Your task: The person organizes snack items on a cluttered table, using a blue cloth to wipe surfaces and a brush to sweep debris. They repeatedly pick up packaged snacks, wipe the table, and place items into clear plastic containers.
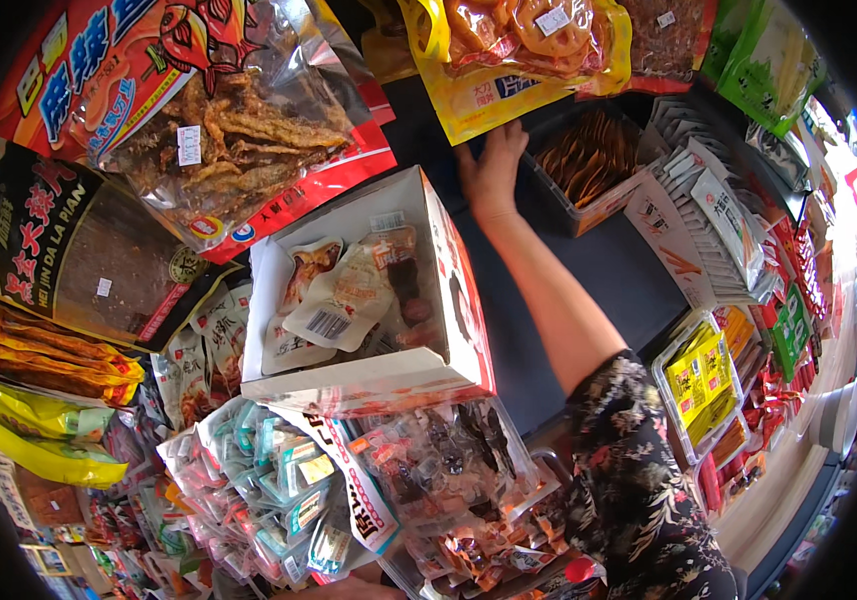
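My right hand [494,169] reaches over the dark shelf surface [541,300], thumb spread from the fingers. Its fingertips lie at the lower edge of a yellow snack bag [473,109], just left of a clear tub of brown packets [586,161]; nothing shows in its grasp. At the bottom edge only part of my left hand [357,589] shows, below a box of small teal and pink packets [286,465]; what it touches is hidden. Between them stands an open white carton [368,375] with several vacuum-sealed snack pouches [346,300] inside.
Large snack bags [248,142] overhang the upper left, with a black bag [98,247] below. On the right are a box of upright white packets [698,217], a tub of yellow packets [698,382] and a green bag [770,67]. A clear tray of dark packets [451,465] sits below the carton.
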Tool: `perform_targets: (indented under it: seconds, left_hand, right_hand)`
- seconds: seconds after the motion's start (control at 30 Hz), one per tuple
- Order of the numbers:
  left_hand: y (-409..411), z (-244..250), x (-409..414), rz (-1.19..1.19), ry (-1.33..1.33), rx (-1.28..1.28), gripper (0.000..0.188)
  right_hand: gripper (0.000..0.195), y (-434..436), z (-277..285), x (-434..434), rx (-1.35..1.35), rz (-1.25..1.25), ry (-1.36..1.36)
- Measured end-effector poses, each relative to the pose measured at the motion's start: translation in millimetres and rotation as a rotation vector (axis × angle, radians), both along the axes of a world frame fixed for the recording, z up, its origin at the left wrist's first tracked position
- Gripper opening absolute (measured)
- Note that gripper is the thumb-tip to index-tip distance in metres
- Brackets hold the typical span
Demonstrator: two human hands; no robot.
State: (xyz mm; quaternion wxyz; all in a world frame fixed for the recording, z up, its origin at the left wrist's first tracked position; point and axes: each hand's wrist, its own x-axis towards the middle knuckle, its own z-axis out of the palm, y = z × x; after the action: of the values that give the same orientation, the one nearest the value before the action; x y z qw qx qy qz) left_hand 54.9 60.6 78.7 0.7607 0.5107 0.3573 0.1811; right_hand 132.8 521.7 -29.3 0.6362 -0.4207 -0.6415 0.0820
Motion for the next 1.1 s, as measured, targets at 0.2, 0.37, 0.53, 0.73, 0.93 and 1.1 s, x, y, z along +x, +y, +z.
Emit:
perform_targets:
  seconds: [0.2,0.37,0.53,0.73,0.93,1.1]
  left_hand:
    - [4,-7,2,-0.070,-0.077,-0.005,0.036]
    - [6,3,1,-0.041,-0.027,-0.209,0.042]
    - [9,10,-1,-0.087,0.139,0.063,0.046]
    - [9,-3,-2,-0.164,0.026,-0.139,0.061]
    - [31,15,18,-0.038,-0.078,-0.183,0.012]
    - [33,14,16,-0.061,-0.147,0.146,0.012]
  right_hand:
    - [0.040,-23,-77,15,-0.315,0.137,-0.326]
    - [0.038,-22,-25,-17,0.036,0.265,-0.066]
    - [0.041,-15,-29,-3,0.067,0.222,-0.238]
    - [0.021,-22,-74,24,-0.160,0.049,-0.720]
    - [0.017,-39,-61,94,-0.398,-0.013,-1.182]
    - [0.040,-151,-39,197,-0.356,0.160,-1.404]
